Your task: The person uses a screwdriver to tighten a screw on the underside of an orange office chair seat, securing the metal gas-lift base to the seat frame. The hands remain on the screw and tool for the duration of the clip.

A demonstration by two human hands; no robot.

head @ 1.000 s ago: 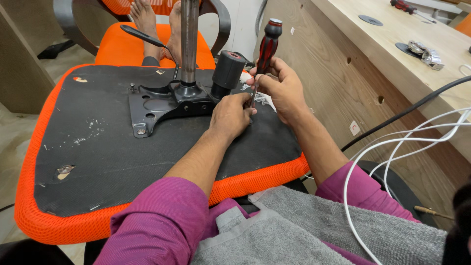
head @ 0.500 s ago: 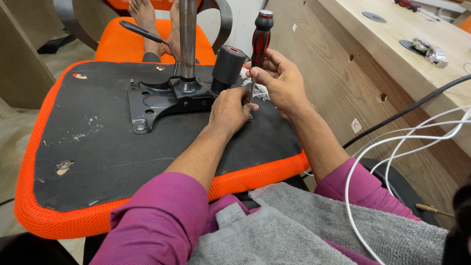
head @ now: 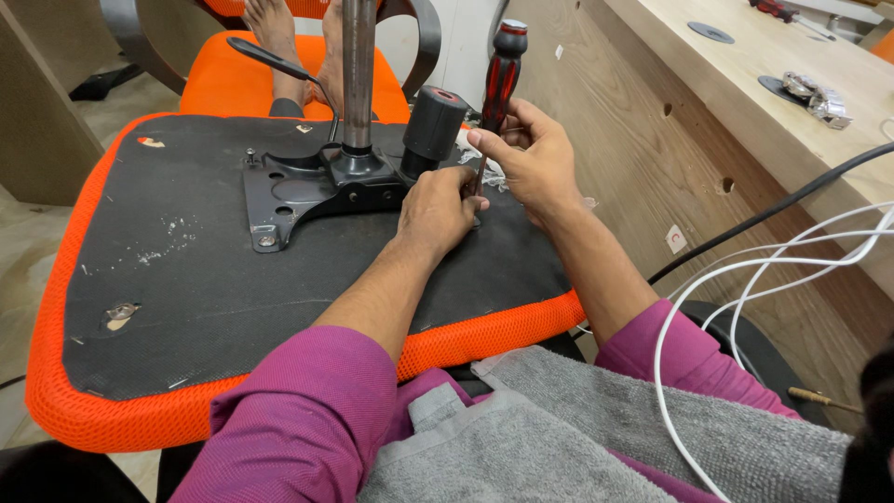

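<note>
Pinching a glossy red-black screwdriver, the right hand grips tight; left hand curls closed on fuzzy seat underside.

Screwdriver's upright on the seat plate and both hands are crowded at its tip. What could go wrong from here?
1. The left hand rests right at the tip of the screwdriver; if the tip slips, it could jab those fingers.
2. The right hand grips the shaft low, with the handle free above, so the tool may tilt and cam out.
3. The overturned seat rests on the lap, so pressure might rock it.
</note>
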